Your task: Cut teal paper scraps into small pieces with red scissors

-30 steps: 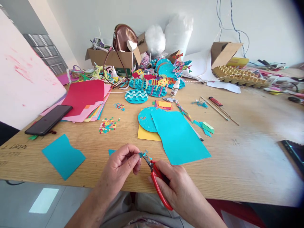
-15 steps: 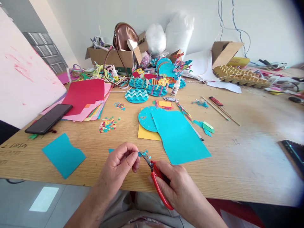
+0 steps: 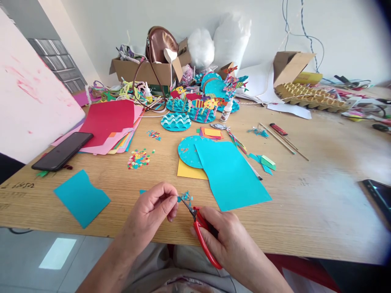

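Observation:
My left hand [image 3: 159,205] pinches a tiny blue paper piece [image 3: 179,199] between thumb and forefinger. Red-handled scissors [image 3: 204,240] are in my right hand [image 3: 224,234], their tips touching the small piece. Small blue scraps [image 3: 187,197] lie just beyond the blades. A large blue sheet [image 3: 232,175] rests on the table to the right, partly covering a round blue disc [image 3: 189,152] and a yellow sheet [image 3: 191,171]. Another blue sheet [image 3: 82,199] with a wavy edge lies at the left.
Colored dots [image 3: 139,159] and a phone [image 3: 62,151] lie at the left, near stacked colored paper [image 3: 110,122]. Behind stand fish decorations [image 3: 204,106], a glue bottle [image 3: 226,110] and a cardboard box [image 3: 131,71]. Another phone [image 3: 377,201] is at the right edge.
The view has shifted very slightly. Both hands keep nearly the same pose, with the scissors still at the small blue piece.

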Demonstrator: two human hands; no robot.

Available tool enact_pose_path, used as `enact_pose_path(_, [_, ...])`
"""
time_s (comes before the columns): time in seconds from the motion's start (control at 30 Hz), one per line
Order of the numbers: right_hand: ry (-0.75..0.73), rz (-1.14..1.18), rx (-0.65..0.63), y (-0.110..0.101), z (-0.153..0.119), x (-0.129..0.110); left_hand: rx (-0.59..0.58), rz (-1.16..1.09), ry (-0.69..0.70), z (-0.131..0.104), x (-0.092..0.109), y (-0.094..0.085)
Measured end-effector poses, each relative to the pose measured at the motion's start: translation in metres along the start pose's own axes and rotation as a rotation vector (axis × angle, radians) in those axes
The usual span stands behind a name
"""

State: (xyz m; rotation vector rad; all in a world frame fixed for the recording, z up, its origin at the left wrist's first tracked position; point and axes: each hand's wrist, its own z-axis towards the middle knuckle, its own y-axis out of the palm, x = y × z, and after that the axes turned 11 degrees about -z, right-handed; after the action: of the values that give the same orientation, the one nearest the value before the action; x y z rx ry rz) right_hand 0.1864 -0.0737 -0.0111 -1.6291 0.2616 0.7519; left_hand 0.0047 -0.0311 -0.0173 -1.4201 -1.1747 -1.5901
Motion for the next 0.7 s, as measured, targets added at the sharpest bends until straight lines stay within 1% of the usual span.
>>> enact_pose_path(0.17, [0.000, -0.013, -0.001, 0.000, 0.000, 0.001, -0.021, 0.040, -0.006, 0.001, 0.003, -0.001])
enact_pose_path(0.5, [-0.020, -0.036, -0.019, 0.001, -0.002, 0.003, -0.084, 0.112, -0.072, 0.001, 0.007, -0.006])
enact_pose_path(0.7, [-0.025, -0.080, -0.024, -0.001, -0.003, 0.005, -0.158, 0.162, -0.137, 0.005, 0.009, -0.012])
